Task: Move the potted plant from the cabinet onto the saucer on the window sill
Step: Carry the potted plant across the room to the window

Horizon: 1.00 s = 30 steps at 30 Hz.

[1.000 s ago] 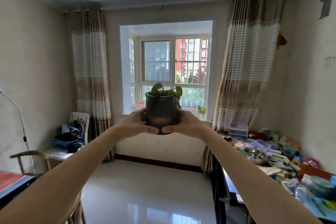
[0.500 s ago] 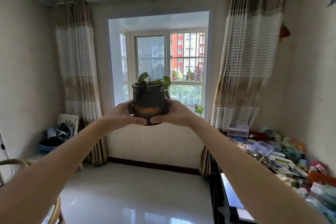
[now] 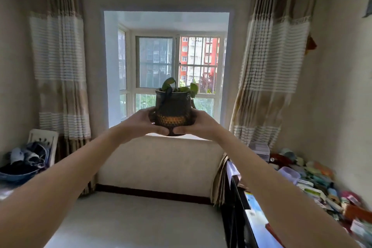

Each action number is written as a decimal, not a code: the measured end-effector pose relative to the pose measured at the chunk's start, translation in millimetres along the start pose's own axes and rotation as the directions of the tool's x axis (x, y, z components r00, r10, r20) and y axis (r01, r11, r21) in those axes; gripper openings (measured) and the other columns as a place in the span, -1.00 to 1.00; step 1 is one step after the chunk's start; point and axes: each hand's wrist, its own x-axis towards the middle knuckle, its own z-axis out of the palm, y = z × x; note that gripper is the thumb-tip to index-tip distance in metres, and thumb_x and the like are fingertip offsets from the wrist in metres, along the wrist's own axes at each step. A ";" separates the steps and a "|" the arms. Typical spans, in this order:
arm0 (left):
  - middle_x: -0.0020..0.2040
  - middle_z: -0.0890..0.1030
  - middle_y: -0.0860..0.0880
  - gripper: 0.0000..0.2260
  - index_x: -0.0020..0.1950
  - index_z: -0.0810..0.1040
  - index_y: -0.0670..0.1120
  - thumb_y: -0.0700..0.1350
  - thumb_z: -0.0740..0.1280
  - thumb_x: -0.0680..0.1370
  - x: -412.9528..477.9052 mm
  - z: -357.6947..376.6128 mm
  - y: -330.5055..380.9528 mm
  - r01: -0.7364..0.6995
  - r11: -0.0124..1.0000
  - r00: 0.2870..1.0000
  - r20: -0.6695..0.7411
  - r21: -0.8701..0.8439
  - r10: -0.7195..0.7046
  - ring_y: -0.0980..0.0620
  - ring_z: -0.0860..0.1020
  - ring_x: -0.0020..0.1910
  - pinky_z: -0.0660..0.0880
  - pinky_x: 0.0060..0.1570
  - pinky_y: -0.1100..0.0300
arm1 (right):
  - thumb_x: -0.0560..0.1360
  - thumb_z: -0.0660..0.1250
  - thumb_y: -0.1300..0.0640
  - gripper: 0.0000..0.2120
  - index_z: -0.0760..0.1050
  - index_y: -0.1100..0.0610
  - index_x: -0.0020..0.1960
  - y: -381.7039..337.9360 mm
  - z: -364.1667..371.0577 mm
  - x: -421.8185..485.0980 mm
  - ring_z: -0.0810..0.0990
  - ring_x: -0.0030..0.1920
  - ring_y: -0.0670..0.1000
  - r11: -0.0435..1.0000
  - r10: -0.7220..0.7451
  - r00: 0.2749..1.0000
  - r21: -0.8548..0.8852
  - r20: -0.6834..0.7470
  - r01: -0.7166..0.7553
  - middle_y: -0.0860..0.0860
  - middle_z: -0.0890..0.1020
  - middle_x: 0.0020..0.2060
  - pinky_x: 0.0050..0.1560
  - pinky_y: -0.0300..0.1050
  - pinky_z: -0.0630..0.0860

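Hands cup a potted plant (image 3: 173,109) at arm's length before a bay window, the left hand (image 3: 144,122) and the right hand (image 3: 198,124) pressed to opposite sides of the dark, textured pot, their fingers (image 3: 159,130) wrapped round its lower belly and closed on it, thumb tips nearly meeting under the front of the base; the pot sits upright between the palms, its long axis vertical, green leaves rising above the rim and above the fingers. Beyond and just below the fingertips runs the pale window sill (image 3: 203,138), its front edge showing to either side of the knuckles. The saucer named in the task cannot be made out, whether hidden behind the pot and hands or lying outside this view. Both hands appear about equally far from the sill, neither one leading, so the carry looks symmetrical. Judging from the pose, the plant is off the cabinet and in transit, and what remains is to go forward past the sill's edge and down, keeping the pot level until the saucer comes into sight. Striped curtains (image 3: 58,62) hang at both sides of the window and a cluttered table (image 3: 314,185) stands to the right, clear of the arms
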 end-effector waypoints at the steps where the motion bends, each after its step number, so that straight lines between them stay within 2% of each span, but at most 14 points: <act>1: 0.22 0.68 -0.09 -0.31 0.37 0.52 -0.09 -0.07 0.66 0.28 10.5 -4.6 -7.9 -0.007 1.000 1.000 0.005 -0.003 0.007 -0.13 0.60 0.28 0.50 0.36 -0.11 | 0.22 0.67 -0.12 -0.24 0.55 0.06 0.36 5.3 3.2 11.1 0.68 0.18 0.03 1.000 0.005 1.000 -0.002 -0.006 -0.005 -0.02 0.72 0.16 0.31 0.10 0.59; 5: 0.18 0.70 -0.04 -0.32 0.35 0.55 -0.05 -0.06 0.67 0.27 45.3 -15.1 -38.5 -0.022 0.999 1.000 0.013 -0.029 0.022 -0.05 0.63 0.23 0.54 0.32 -0.04 | 0.20 0.68 -0.14 -0.22 0.56 0.05 0.35 27.6 12.5 46.4 0.68 0.18 0.03 1.000 0.025 1.000 -0.001 -0.012 -0.025 -0.02 0.72 0.16 0.31 0.10 0.59; 9: 0.06 0.75 0.13 -0.44 0.23 0.58 0.11 -0.12 0.67 0.30 83.9 -21.7 -74.2 0.006 0.999 1.000 0.009 -0.032 -0.005 0.16 0.68 0.10 0.59 0.24 0.08 | 0.19 0.69 -0.12 -0.21 0.56 0.05 0.35 58.0 21.0 83.8 0.68 0.20 0.02 0.999 0.034 0.999 0.037 0.009 -0.034 -0.02 0.72 0.17 0.32 0.10 0.58; 14: 0.17 0.69 0.03 -0.35 0.32 0.53 0.03 -0.10 0.67 0.28 131.7 -23.3 -114.9 0.017 1.000 1.000 -0.017 -0.017 -0.017 0.06 0.64 0.18 0.59 0.24 0.06 | 0.21 0.68 -0.12 -0.27 0.56 -0.01 0.32 103.0 30.0 135.9 0.68 0.17 -0.04 1.000 0.009 0.999 0.028 0.042 -0.010 -0.06 0.72 0.16 0.29 0.07 0.60; 18: 0.19 0.68 -0.02 -0.31 0.37 0.53 -0.04 -0.08 0.66 0.28 176.3 -24.7 -140.9 0.027 1.000 0.999 -0.042 0.017 -0.026 -0.03 0.61 0.24 0.58 0.27 0.02 | 0.18 0.68 -0.15 -0.22 0.54 -0.01 0.35 143.6 32.4 187.4 0.67 0.21 -0.02 0.999 0.001 0.997 0.053 0.080 -0.005 -0.06 0.71 0.18 0.30 0.07 0.60; 20: 0.19 0.68 -0.02 -0.32 0.35 0.53 -0.03 -0.09 0.67 0.28 199.1 -27.1 -153.5 0.027 1.000 0.998 -0.060 0.013 -0.026 -0.04 0.61 0.24 0.57 0.28 0.02 | 0.17 0.69 -0.18 -0.28 0.56 -0.11 0.28 161.1 31.9 212.5 0.68 0.16 -0.10 0.998 0.003 0.995 0.059 0.099 -0.009 -0.13 0.72 0.13 0.27 0.01 0.61; 23: 0.17 0.69 -0.03 -0.34 0.31 0.56 -0.04 -0.09 0.67 0.25 231.9 -32.5 -173.8 0.032 0.999 0.996 -0.088 0.000 -0.032 -0.04 0.63 0.23 0.57 0.28 0.01 | 0.12 0.69 -0.24 -0.41 0.58 -0.27 0.09 183.4 31.8 249.5 0.70 0.07 -0.23 0.998 -0.006 0.993 0.065 0.117 -0.001 -0.25 0.74 0.01 0.15 -0.20 0.63; 25: 0.15 0.70 -0.01 -0.39 0.26 0.57 0.02 -0.10 0.67 0.26 252.2 -36.3 -186.1 0.036 0.999 0.995 -0.089 -0.010 -0.037 -0.01 0.64 0.21 0.59 0.23 0.09 | 0.09 0.69 -0.26 -0.41 0.59 -0.27 0.07 197.6 33.6 272.0 0.70 0.03 -0.27 0.998 0.001 0.994 0.065 0.110 -0.009 -0.30 0.74 -0.02 0.06 -0.32 0.61; 28: 0.13 0.69 0.05 -0.47 0.16 0.56 0.16 -0.12 0.67 0.29 282.6 -43.4 -206.6 0.030 0.999 0.997 -0.071 -0.016 -0.032 0.04 0.63 0.18 0.59 0.07 0.34 | 0.12 0.69 -0.23 -0.31 0.58 -0.17 0.20 218.2 40.0 306.2 0.68 0.00 -0.30 0.998 0.002 0.994 0.061 0.105 -0.008 -0.27 0.73 -0.02 0.07 -0.32 0.60; 30: 0.12 0.68 0.08 -0.47 0.17 0.55 0.18 -0.09 0.67 0.30 304.2 -50.7 -223.6 0.036 0.999 0.997 -0.070 -0.014 -0.037 0.08 0.62 0.17 0.57 0.05 0.38 | 0.15 0.68 -0.22 -0.28 0.58 -0.11 0.26 231.2 45.7 329.5 0.68 -0.02 -0.32 0.999 0.004 0.995 0.045 0.099 -0.008 -0.26 0.72 0.00 0.05 -0.34 0.59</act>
